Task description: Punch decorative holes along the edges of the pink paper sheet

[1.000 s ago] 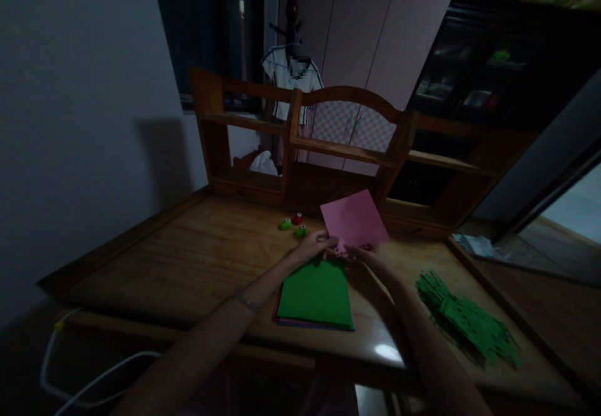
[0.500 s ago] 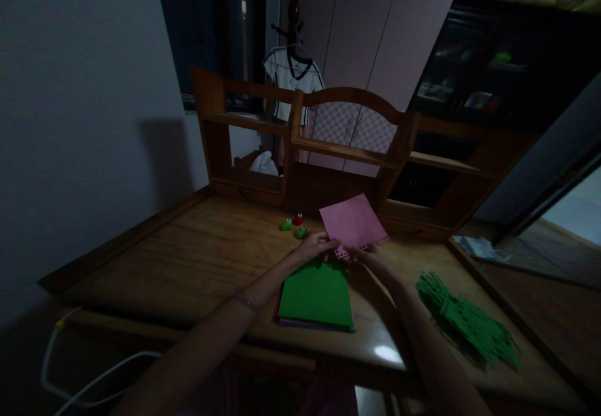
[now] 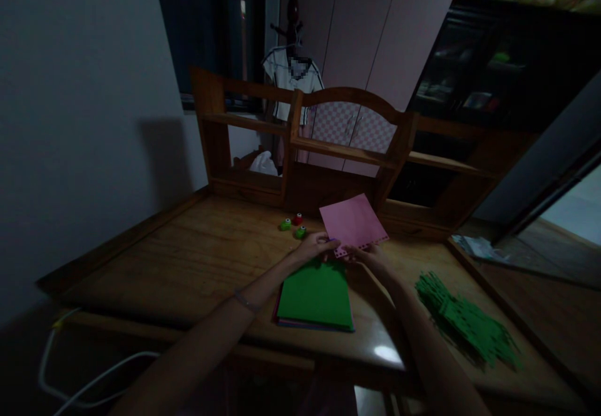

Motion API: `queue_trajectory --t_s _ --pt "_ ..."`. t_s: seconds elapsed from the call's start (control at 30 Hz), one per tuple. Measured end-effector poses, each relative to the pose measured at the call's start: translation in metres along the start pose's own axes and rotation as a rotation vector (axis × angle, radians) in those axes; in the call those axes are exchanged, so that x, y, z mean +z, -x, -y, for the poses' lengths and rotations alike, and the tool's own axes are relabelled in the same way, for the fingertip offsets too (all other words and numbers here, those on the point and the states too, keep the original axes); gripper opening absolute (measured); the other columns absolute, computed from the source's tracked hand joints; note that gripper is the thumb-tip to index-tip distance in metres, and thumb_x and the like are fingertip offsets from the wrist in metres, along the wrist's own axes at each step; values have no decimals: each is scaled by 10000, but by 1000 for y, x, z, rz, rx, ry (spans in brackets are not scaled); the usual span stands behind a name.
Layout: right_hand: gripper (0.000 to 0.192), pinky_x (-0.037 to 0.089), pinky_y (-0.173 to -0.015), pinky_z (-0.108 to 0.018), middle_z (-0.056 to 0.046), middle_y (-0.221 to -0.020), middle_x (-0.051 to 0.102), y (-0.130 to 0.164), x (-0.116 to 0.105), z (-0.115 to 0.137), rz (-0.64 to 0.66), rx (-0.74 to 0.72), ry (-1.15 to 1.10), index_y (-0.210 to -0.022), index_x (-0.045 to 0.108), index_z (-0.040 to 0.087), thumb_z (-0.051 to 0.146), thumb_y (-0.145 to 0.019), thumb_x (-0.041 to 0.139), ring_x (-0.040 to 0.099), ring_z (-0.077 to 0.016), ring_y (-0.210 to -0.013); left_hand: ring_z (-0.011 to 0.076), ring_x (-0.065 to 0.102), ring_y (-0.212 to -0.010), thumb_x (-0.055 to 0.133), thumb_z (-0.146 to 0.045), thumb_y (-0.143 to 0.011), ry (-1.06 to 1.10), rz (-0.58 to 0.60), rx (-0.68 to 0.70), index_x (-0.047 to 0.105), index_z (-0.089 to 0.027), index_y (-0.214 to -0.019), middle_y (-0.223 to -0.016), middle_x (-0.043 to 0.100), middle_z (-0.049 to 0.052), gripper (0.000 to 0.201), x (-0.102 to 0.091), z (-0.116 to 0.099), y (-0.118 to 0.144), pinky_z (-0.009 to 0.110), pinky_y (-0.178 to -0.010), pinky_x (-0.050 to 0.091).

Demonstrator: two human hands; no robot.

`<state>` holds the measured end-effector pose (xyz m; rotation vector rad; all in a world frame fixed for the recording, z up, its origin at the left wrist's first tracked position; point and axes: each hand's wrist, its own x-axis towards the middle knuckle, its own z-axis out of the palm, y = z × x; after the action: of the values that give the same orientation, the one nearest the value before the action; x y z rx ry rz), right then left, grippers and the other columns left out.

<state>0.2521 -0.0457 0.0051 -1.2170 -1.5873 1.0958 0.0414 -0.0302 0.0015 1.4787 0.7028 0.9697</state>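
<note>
While our left hand (image 3: 313,247) and right hand (image 3: 370,255) meet over the middle of the counter (image 3: 188,259), we pinch the near edge of a pink sheet (image 3: 352,223) between them, so that it stands tilted up and away from us above the green stack (image 3: 315,296). Both hands are closed on that edge; something small seems to sit between the fingers, but the light is too dim for us to tell what it is. Along the held edge we see a row of small notches or holes running from our left hand out to the right corner, so we judge one edge of this sheet worked and the rest of it whole. To our right lies a heap of green cut strips (image 3: 467,322), well apart from the stack, which we take as finished material. Beyond our left hand stand three small punches (image 3: 293,223), two green and one red, untouched. Several sheets remain in the stack.
</note>
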Motion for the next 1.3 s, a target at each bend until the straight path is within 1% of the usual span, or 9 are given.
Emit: queue_trajectory --t_s 0.27,0.37,0.5,0.6,0.7,0.87,1.03,1.2,1.3 --pt "350 468 -631 -273 -83 -824 687 1 0 2 40 -17 -54 -859 659 132 441 -697 685 619 -191 -704 59 481 -429 660 -546 -688 -12 20 -15 605 -102 -932 -692 584 20 509 0 -2 1 189 -422 365" --pt "359 465 -624 -274 -90 -810 683 0 0 0 22 -23 -37 -845 659 121 449 -701 679 615 -192 -697 60 484 -440 662 -540 -688 -16 28 -33 609 -101 -920 -701 588 27 499 -1 -1 0 187 -429 370" --pt "375 469 -623 -273 -98 -827 681 0 2 1 -5 11 -30 -839 650 123 466 -691 680 616 -193 -706 68 483 -436 660 -536 -689 -16 31 -48 613 -98 -919 -662 578 20 497 -1 0 0 192 -428 371" --pt "379 477 -628 -274 -91 -820 678 2 3 4 8 1 -31 -847 636 136 477 -687 675 617 -192 -706 67 484 -436 655 -536 -693 -16 32 -51 613 -101 -917 -666 579 18 491 -1 -1 1 194 -431 370" --pt "392 479 -613 -278 -90 -814 676 3 3 5 -5 -20 -16 -865 631 144 485 -675 677 616 -194 -683 59 481 -439 652 -537 -697 -23 34 -50 613 -101 -882 -701 592 29 475 0 -3 1 192 -434 367" --pt "401 485 -653 -285 -100 -923 677 3 3 5 -19 -68 4 -940 626 157 462 -685 679 630 -211 -769 60 483 -440 654 -543 -692 -32 34 -72 610 -100 -898 -727 613 46 491 0 -1 0 193 -438 370" --pt "389 481 -642 -288 -90 -866 676 3 2 6 4 -58 17 -921 622 141 459 -701 667 622 -202 -733 63 497 -456 652 -560 -686 -57 27 -81 613 -98 -883 -742 625 56 503 -1 -1 0 192 -455 380" --pt "370 480 -670 -290 -90 -888 674 4 4 12 -29 -44 10 -913 628 149 429 -680 691 620 -199 -756 62 489 -445 649 -549 -693 -53 36 -81 617 -95 -924 -730 624 53 511 -2 0 -1 195 -453 376" --pt "358 478 -664 -287 -87 -869 675 5 6 15 -24 -38 -6 -892 629 151 425 -670 693 622 -198 -743 68 491 -442 647 -540 -697 -49 26 -61 623 -97 -907 -708 618 46 490 -2 2 -1 198 -445 369"
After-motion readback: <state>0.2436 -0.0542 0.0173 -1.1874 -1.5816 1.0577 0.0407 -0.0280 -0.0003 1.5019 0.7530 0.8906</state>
